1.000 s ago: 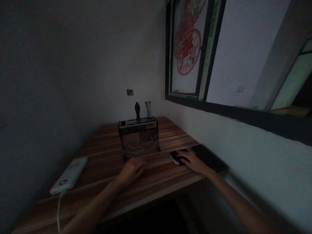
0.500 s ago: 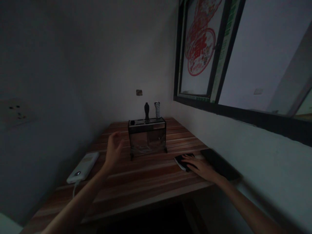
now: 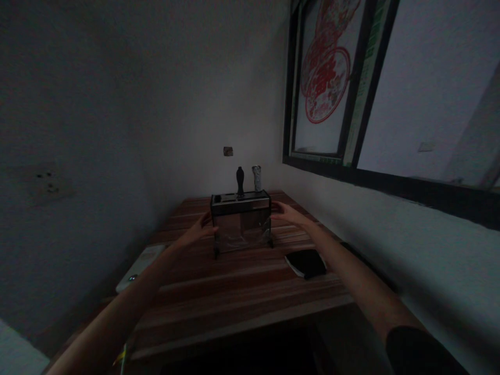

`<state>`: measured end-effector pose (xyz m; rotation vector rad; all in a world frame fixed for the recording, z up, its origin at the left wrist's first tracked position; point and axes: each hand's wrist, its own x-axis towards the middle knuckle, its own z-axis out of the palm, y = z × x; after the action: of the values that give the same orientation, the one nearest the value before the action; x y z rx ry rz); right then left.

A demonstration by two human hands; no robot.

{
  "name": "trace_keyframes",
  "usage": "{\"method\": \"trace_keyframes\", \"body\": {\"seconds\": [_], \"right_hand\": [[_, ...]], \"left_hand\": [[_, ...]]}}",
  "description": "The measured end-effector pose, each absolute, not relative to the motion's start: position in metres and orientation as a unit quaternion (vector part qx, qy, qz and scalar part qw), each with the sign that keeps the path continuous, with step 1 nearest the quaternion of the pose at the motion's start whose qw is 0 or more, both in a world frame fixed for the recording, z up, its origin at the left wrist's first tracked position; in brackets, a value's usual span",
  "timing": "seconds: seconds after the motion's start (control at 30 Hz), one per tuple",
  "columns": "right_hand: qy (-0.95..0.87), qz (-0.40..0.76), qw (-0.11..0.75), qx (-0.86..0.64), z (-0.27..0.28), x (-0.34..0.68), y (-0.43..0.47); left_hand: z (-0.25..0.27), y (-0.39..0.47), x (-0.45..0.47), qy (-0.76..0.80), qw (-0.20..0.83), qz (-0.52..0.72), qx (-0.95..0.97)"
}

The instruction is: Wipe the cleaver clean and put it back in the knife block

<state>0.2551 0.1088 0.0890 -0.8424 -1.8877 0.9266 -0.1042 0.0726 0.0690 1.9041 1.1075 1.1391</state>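
Note:
A clear-walled box with a dark frame and short feet stands on the wood-grain table. A black bulbous handle and a silver patterned cylinder rise at its top. My left hand is at the box's left side, its thumb in front of the edge and its fingers curled beside it. At the right side, the curled fingers of my right hand meet the frame. Dim light partly hides the fingertips. Nearer me lies a flat black thing with a pale edge.
A white power bank lies at the left, partly behind my left forearm. Along the right wall runs a dark slab, mostly covered by my right arm. The table's front edge crosses below; a dark-framed window is above right.
My right hand has left the flat black thing and moved forward to the box's right side. My left hand has moved right to the box's left side. The view has shifted slightly.

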Motion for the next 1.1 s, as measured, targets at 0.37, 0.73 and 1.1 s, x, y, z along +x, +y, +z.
{"method": "trace_keyframes", "body": {"seconds": [0.37,0.73,1.1], "right_hand": [[-0.716,0.526,0.365,-0.277,0.083,0.247,0.133],[-0.767,0.446,0.367,-0.278,0.094,0.248,0.131],[-0.733,0.433,0.409,-0.328,0.123,0.303,0.131]], "left_hand": [[0.092,0.077,-0.1,0.389,0.383,0.418,0.727],[0.091,0.081,-0.097,0.403,0.371,0.437,0.714],[0.106,0.092,-0.04,0.368,0.385,0.483,0.695]]}}
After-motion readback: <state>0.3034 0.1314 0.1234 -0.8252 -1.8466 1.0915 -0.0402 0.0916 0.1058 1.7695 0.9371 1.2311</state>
